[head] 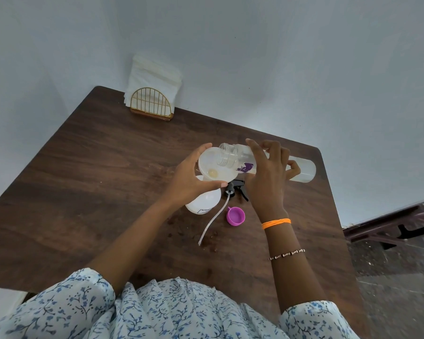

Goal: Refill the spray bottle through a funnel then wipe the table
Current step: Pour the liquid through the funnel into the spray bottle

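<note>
My left hand (189,177) grips the rim of a white funnel (212,168) that sits in the neck of a white spray bottle (203,200) standing on the wooden table (108,172). My right hand (267,177) holds a clear refill bottle (301,171) tipped on its side, its open mouth over the funnel. A little pale liquid lies at the bottom of the funnel. The black spray trigger head (235,189) with its long tube lies on the table between my hands. The purple cap (235,216) rests beside it.
A gold wire holder with white napkins (152,94) stands at the table's far left corner against the wall. Dark stains dot the tabletop (206,238) near the tube's end. Dark furniture (389,228) stands on the floor to the right.
</note>
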`<state>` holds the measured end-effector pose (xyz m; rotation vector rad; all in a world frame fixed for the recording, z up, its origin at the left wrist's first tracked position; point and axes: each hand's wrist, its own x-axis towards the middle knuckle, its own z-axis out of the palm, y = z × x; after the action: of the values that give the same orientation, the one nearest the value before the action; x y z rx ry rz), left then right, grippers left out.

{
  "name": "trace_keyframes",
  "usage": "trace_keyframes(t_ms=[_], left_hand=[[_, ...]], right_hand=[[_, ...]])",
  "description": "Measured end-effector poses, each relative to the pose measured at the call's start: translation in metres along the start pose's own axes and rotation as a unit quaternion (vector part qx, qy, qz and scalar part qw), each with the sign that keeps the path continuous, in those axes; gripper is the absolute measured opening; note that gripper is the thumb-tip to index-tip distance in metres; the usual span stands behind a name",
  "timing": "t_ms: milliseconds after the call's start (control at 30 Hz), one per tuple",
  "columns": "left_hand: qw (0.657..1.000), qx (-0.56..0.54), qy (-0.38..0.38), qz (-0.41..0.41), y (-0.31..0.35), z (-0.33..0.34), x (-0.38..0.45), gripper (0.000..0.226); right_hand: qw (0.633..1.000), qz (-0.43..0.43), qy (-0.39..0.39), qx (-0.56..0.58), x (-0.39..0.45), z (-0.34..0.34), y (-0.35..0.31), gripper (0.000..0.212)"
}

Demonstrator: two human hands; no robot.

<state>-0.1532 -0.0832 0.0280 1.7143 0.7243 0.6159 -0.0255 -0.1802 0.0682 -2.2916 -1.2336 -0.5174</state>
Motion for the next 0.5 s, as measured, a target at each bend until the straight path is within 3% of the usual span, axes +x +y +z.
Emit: trace_keyframes(t_ms=[500], left_hand=[[1.000,-0.006,-0.002,0.001,-0.0004,-0.0005,0.0000,0.088]], right_hand=[[1.000,0.004,-0.009,0.000,0.0010,-0.0003,-0.0001,0.081]])
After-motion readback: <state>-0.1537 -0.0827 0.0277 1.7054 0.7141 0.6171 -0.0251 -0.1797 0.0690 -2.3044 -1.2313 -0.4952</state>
